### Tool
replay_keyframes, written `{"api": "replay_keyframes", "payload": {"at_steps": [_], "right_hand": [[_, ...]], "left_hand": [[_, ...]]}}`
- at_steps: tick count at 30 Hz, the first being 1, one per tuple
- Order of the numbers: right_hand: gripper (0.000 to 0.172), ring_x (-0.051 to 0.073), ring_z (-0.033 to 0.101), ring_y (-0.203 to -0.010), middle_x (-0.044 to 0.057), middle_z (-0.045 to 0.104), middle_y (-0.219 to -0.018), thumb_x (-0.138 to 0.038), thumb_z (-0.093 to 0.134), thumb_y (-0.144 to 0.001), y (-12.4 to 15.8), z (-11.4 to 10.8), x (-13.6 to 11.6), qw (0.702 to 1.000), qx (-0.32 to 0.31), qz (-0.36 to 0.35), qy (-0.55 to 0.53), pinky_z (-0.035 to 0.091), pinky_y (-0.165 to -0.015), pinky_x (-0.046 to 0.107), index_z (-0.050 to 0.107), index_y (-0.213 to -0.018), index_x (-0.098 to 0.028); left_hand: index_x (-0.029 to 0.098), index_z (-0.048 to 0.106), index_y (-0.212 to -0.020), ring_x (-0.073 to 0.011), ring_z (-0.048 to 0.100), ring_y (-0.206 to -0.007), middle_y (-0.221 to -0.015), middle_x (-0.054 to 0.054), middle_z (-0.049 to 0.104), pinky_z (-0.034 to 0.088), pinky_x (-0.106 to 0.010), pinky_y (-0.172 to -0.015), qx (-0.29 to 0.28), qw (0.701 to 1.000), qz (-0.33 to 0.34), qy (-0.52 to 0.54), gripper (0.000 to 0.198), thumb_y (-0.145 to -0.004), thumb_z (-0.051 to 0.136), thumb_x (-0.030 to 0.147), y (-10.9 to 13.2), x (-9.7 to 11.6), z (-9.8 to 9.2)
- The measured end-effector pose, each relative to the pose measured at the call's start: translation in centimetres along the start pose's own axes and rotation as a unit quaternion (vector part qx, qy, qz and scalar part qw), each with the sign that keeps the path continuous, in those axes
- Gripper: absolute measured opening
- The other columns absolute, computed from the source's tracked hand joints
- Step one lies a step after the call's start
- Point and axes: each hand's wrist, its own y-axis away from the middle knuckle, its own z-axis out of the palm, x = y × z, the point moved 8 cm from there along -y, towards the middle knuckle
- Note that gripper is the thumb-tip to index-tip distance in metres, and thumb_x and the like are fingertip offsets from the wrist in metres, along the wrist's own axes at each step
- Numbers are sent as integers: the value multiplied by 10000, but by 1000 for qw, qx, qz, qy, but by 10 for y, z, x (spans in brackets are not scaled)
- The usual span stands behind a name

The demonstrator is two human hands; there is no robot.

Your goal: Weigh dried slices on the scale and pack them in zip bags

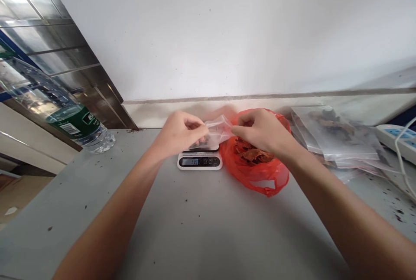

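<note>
A small clear zip bag (217, 131) sits on a white digital scale (199, 161) whose display is lit. My left hand (180, 131) pinches the bag's left edge, fingers closed on it. My right hand (260, 130) pinches the bag's right edge. Right of the scale lies an open red plastic bag (256, 171) holding brown dried pieces (253, 154).
A water bottle (61, 113) with a green label stands at the far left of the grey table (201, 223). A pile of clear zip bags (338, 137) with dark contents lies at the right. A white power strip (398, 141) with a cable sits at the far right. Dark crumbs dot the table.
</note>
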Motion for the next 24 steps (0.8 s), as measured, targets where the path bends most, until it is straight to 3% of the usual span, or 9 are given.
{"api": "replay_keyframes", "payload": {"at_steps": [3,7,10,13,16,18,20,22,24], "right_hand": [[465,114,285,-515,-48,323,-538,-245,670,-817,-1,-9,2,996,58,-6,69,246,-524,313,300,-535,-252],[117,188,550,-737,49,605,-895,-158,643,-717,0,-12,-11,985,108,-128,31,410,-619,327,581,-677,-248],[123,206,617,-870,81,627,-1148,-174,604,-746,1,4,-17,980,18,-199,-8,470,-672,340,699,-704,-239],[64,178,593,-777,62,624,-1152,-221,680,-759,-1,17,-10,984,-68,-166,0,485,-656,340,654,-703,-235],[231,191,591,-765,44,630,-1082,-284,811,-703,-2,13,-5,986,-76,-149,19,518,-699,360,676,-887,-251],[536,232,635,-866,44,645,-1082,-359,846,-700,-1,1,-9,981,-54,-186,0,548,-810,393,694,-1208,-277],[802,264,659,-988,57,664,-1151,-458,841,-719,1,-14,-14,971,-28,-235,-33,550,-913,416,590,-1465,-303],[926,281,666,-1073,73,665,-1270,-538,829,-723,3,-28,-16,964,-17,-259,-60,555,-942,412,510,-1565,-322],[983,293,671,-1107,79,650,-1370,-568,833,-705,3,-39,-13,963,-20,-256,-77,575,-909,394,485,-1593,-330]], "left_hand": [[200,636,-538,-139,592,-577,-583,-1,644,444,-239,-539,23,999,19,15,218,-751,597,224,0,1,-3],[208,660,-637,-154,614,-598,-631,-1,671,447,-252,-539,4,999,44,4,176,-796,598,250,1,4,12],[209,625,-631,-148,586,-587,-620,3,649,434,-257,-545,-3,997,71,-17,221,-840,585,268,4,11,19],[207,645,-674,-147,587,-611,-651,1,669,458,-258,-581,-20,993,113,-31,232,-884,576,277,8,21,23],[206,694,-784,-171,653,-722,-778,-19,730,519,-270,-675,39,989,142,-17,247,-948,571,344,8,24,13],[214,736,-991,-217,714,-979,-1095,-56,778,561,-300,-839,138,982,129,1,227,-979,575,374,7,17,-4],[255,699,-1249,-259,658,-1266,-1413,-70,687,551,-342,-1001,191,977,79,47,299,-999,596,384,4,2,-14],[304,598,-1433,-270,631,-1347,-1474,-75,654,561,-381,-1039,138,978,13,157,426,-1019,612,403,-4,-15,-6],[319,534,-1504,-256,713,-1225,-1366,-77,718,605,-396,-976,60,956,-35,284,487,-1028,621,369,-9,-22,9]]}}
